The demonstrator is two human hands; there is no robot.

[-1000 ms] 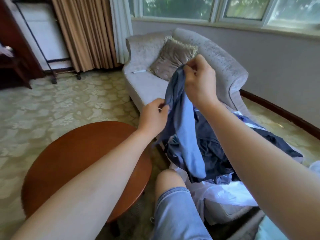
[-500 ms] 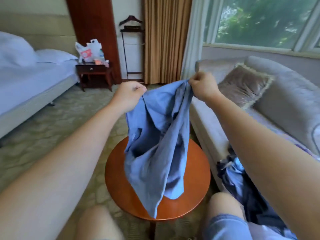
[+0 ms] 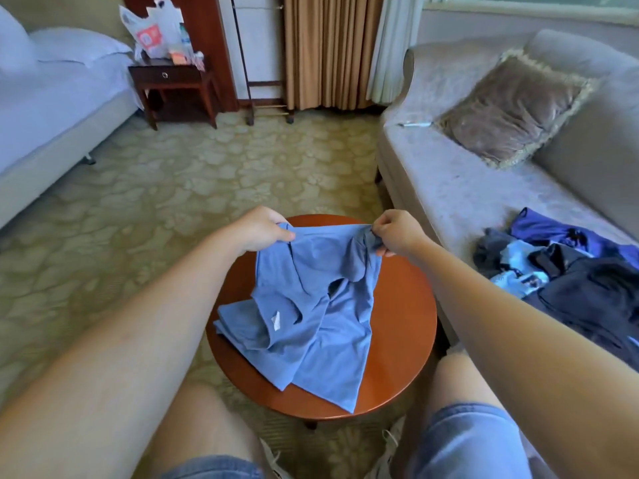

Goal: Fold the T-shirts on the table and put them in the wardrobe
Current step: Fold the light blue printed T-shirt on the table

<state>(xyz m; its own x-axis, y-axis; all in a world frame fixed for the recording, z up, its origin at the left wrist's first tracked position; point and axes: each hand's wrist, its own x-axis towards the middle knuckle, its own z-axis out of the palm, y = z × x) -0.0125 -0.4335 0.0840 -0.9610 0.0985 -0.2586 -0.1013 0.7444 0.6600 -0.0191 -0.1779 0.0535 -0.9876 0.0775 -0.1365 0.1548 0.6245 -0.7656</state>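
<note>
A light blue T-shirt [image 3: 311, 316] lies crumpled on the round wooden table [image 3: 404, 340], its lower part bunched on the tabletop and a small white tag showing. My left hand [image 3: 259, 229] grips its upper left edge. My right hand [image 3: 394, 233] pinches its upper right edge. Both hands hold that top edge just above the far side of the table. A heap of dark blue and navy clothes [image 3: 567, 271] lies on the sofa to the right.
A grey sofa [image 3: 460, 188] with a brown cushion [image 3: 511, 105] runs along the right. A bed [image 3: 52, 108] stands at the left, a dark nightstand [image 3: 173, 84] with plastic bags beside it. A valet stand [image 3: 262, 63] and curtains are at the back. Patterned carpet surrounds the table.
The blue T-shirt came off the sofa heap, hung in the air between both hands, and now has been lowered so its lower part lies on the table. My view swung left.
</note>
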